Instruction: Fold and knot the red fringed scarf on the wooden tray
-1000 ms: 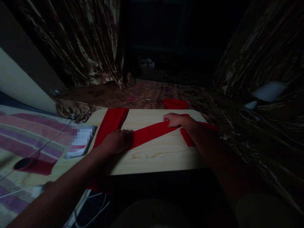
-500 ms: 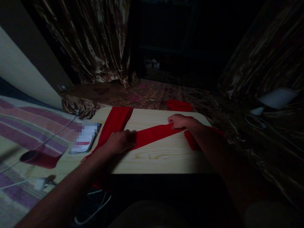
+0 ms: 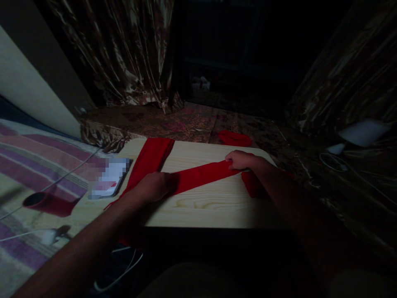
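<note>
A long red strip of cloth (image 3: 200, 176) stretches at a slant over the pale wooden table (image 3: 198, 211). Its left part is gripped by my left hand (image 3: 156, 186), with the fingers closed. Farther right and back, my right hand (image 3: 240, 160) pinches the strip's upper edge. Beyond my left hand, another length of red cloth (image 3: 153, 155) lies across the table's left side and runs under my left forearm. More folded red cloth (image 3: 249, 184) sits below my right wrist, partly hidden by the forearm.
A phone-like object (image 3: 114, 176), partly blurred out, lies at the table's left. Beside it are a dark red cylinder (image 3: 51, 205) and white cables on a striped bedspread (image 3: 18, 178). Another red cloth piece (image 3: 235, 138) lies behind the table. A white lamp (image 3: 364, 132) stands at right.
My right hand has shifted slightly right along the strip. My left hand has drawn a little to the left, its fingers closing tighter on the cloth.
</note>
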Demonstrator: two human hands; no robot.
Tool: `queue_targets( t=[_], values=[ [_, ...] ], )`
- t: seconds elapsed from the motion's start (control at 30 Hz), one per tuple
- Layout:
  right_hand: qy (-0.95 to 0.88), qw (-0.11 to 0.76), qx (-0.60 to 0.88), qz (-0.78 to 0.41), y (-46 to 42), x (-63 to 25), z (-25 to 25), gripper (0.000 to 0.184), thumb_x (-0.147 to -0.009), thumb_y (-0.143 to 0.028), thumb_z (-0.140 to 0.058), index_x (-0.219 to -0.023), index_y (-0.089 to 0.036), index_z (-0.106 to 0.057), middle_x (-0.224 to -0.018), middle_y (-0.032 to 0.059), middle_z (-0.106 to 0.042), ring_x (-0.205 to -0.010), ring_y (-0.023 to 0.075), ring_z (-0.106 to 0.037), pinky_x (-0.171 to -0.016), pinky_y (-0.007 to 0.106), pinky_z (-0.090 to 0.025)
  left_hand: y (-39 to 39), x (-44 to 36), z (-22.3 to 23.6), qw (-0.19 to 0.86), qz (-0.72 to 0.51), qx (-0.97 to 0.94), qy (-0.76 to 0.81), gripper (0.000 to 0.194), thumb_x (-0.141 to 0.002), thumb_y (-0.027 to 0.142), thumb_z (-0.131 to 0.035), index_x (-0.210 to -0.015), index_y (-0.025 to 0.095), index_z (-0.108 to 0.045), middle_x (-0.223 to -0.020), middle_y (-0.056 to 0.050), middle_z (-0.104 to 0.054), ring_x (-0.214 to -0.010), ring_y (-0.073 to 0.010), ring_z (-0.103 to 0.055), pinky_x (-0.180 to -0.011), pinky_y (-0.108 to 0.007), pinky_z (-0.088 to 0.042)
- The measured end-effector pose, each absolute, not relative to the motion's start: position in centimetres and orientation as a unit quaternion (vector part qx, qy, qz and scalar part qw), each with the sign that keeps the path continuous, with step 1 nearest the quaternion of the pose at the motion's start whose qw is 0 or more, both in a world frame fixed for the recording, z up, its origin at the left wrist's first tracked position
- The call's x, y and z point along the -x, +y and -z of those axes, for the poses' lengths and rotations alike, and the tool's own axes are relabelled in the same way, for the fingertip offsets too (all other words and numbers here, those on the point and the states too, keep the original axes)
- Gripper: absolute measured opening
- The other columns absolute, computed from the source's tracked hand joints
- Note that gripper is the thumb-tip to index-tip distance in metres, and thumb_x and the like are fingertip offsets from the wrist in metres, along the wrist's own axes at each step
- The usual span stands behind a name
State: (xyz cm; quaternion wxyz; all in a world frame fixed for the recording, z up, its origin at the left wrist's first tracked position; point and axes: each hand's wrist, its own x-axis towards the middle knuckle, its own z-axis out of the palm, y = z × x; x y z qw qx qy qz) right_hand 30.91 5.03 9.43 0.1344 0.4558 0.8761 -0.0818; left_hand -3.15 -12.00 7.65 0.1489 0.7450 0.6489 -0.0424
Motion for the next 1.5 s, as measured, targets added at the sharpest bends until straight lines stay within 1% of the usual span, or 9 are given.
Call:
queue_targets(
  t=[0.2, 0.37, 0.5, 0.77, 0.97, 1.1, 1.2, 1.3, 1.5],
  values=[
    [0.866, 0.141, -0.472, 0.082, 4.4, -31.2, -10.0, 0.020, -0.072, -0.019, -0.070, -0.092, -0.023, -0.071, -0.088, 0.0027, -0.072, -0.077, 0.0181, -0.061, -0.063, 0.025, -0.038, -12.3, 3.5, -7.5, 0.134, 0.036, -0.750, 0.646, 0.035, -0.093, 0.040, -0.047, -0.112, 0.021, -0.070, -0.103, -0.014, -0.076, -0.088, -0.0282, -0.072, -0.073, -0.034, -0.048],
    [0.902, 0.088, -0.418, 0.055, 4.8, -31.5, -8.8, 0.038, -0.078, -0.021, -0.067, -0.116, -0.026, -0.070, -0.123, 0.0069, -0.069, -0.111, 0.0240, -0.061, -0.091, 0.029, -0.043, -12.5, 3.4, -7.4, 0.133, 0.042, -0.756, 0.640, 0.033, -0.093, 0.039, -0.047, -0.110, 0.023, -0.070, -0.099, -0.013, -0.076, -0.086, -0.0269, -0.072, -0.070, -0.033, -0.047],
    [0.913, 0.059, -0.398, 0.066, 5.7, -31.5, -7.7, 0.033, -0.085, -0.025, -0.063, -0.117, -0.022, -0.071, -0.124, 0.0085, -0.068, -0.116, 0.0237, -0.059, -0.099, 0.030, -0.042, -12.3, 3.3, -7.5, 0.133, 0.047, -0.756, 0.639, 0.041, -0.095, 0.047, -0.043, -0.111, 0.020, -0.069, -0.102, -0.015, -0.076, -0.089, -0.0284, -0.072, -0.071, -0.034, -0.048],
    [0.923, -0.026, -0.353, 0.152, 5.5, -28.7, -7.2, 0.028, -0.080, -0.020, -0.070, -0.107, -0.021, -0.074, -0.113, 0.0053, -0.071, -0.104, 0.0192, -0.063, -0.091, 0.024, -0.045, -12.3, 3.2, -7.8, 0.147, 0.054, -0.742, 0.652, 0.041, -0.091, 0.050, -0.051, -0.115, 0.021, -0.067, -0.104, -0.014, -0.076, -0.091, -0.0282, -0.072, -0.073, -0.034, -0.048],
    [0.904, 0.063, -0.390, 0.160, 5.3, -26.7, -7.1, 0.037, -0.070, -0.020, -0.076, -0.107, -0.022, -0.072, -0.100, 0.0015, -0.072, -0.085, 0.0159, -0.062, -0.069, 0.022, -0.042, -12.2, 3.2, -7.6, 0.150, 0.052, -0.740, 0.653, 0.040, -0.090, 0.048, -0.053, -0.114, 0.020, -0.068, -0.104, -0.015, -0.075, -0.091, -0.0289, -0.072, -0.073, -0.035, -0.048],
    [0.897, 0.101, -0.405, 0.144, 5.3, -26.7, -7.4, 0.024, -0.069, -0.021, -0.076, -0.091, -0.022, -0.070, -0.084, -0.0017, -0.070, -0.071, 0.0134, -0.058, -0.058, 0.022, -0.034, -12.1, 3.3, -7.3, 0.140, 0.051, -0.741, 0.655, 0.041, -0.090, 0.048, -0.052, -0.114, 0.020, -0.068, -0.105, -0.016, -0.075, -0.091, -0.0296, -0.072, -0.073, -0.036, -0.049],
    [0.909, 0.072, -0.389, 0.131, 4.8, -27.0, -7.8, 0.017, -0.069, -0.016, -0.071, -0.085, -0.021, -0.068, -0.078, -0.0025, -0.068, -0.068, 0.0129, -0.056, -0.057, 0.022, -0.033, -12.2, 3.2, -7.2, 0.131, 0.053, -0.745, 0.652, 0.042, -0.090, 0.048, -0.050, -0.114, 0.019, -0.069, -0.104, -0.016, -0.076, -0.091, -0.0305, -0.072, -0.073, -0.037, -0.049],
    [0.913, 0.051, -0.383, 0.132, 4.3, -27.5, -8.0, 0.019, -0.070, -0.017, -0.068, -0.089, -0.021, -0.068, -0.080, -0.0024, -0.068, -0.069, 0.0128, -0.057, -0.058, 0.022, -0.034, -12.2, 3.2, -7.3, 0.130, 0.052, -0.749, 0.647, 0.041, -0.090, 0.048, -0.050, -0.114, 0.019, -0.069, -0.104, -0.016, -0.076, -0.091, -0.0304, -0.072, -0.073, -0.036, -0.049],
    [0.904, 0.121, -0.383, 0.149, 4.5, -28.5, -8.4, 0.022, -0.071, -0.021, -0.065, -0.093, -0.021, -0.070, -0.086, -0.0003, -0.071, -0.075, 0.0156, -0.059, -0.062, 0.023, -0.037, -12.1, 3.4, -7.5, 0.147, 0.056, -0.754, 0.638, 0.039, -0.094, 0.047, -0.046, -0.113, 0.022, -0.069, -0.104, -0.012, -0.076, -0.091, -0.0268, -0.072, -0.073, -0.032, -0.048]
  ],
)
